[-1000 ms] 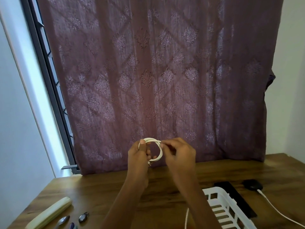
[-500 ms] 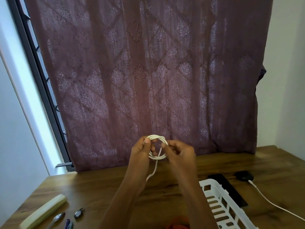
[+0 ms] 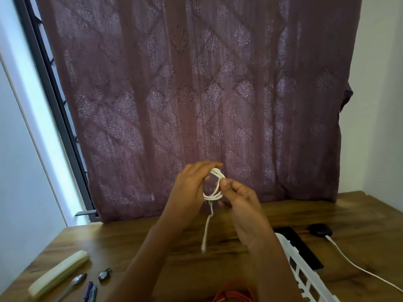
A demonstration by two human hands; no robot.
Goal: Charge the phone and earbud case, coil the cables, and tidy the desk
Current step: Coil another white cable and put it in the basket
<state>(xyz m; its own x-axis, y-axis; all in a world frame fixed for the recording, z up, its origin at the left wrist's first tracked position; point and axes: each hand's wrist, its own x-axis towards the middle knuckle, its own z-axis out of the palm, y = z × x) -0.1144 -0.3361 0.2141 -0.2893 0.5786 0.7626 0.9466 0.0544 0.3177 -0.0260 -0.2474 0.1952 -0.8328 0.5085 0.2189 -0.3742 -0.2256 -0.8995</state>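
Above the desk I hold a small coil of white cable (image 3: 214,186) between both hands. My left hand (image 3: 189,190) grips the coil's left side, fingers over its top. My right hand (image 3: 239,197) pinches the right side of the loop. A loose tail of the cable (image 3: 206,232) hangs down from the coil, ending in a plug. At the right, a black phone (image 3: 298,247) lies flat on the desk. A black earbud case (image 3: 320,229) sits beyond it with a white charging cable (image 3: 353,265) running from it toward the lower right.
A white slotted basket (image 3: 305,275) stands at the lower right, beside the phone. An orange cable (image 3: 235,295) lies at the bottom edge. At the lower left lie a cream case (image 3: 60,273), a spoon (image 3: 73,284), pens (image 3: 90,293) and a small key fob (image 3: 104,274). A maroon curtain hangs behind the wooden desk (image 3: 130,243).
The coil has turned in my hands and a tail of cable now hangs down longer below it. The view tilted lower, showing the orange cable.
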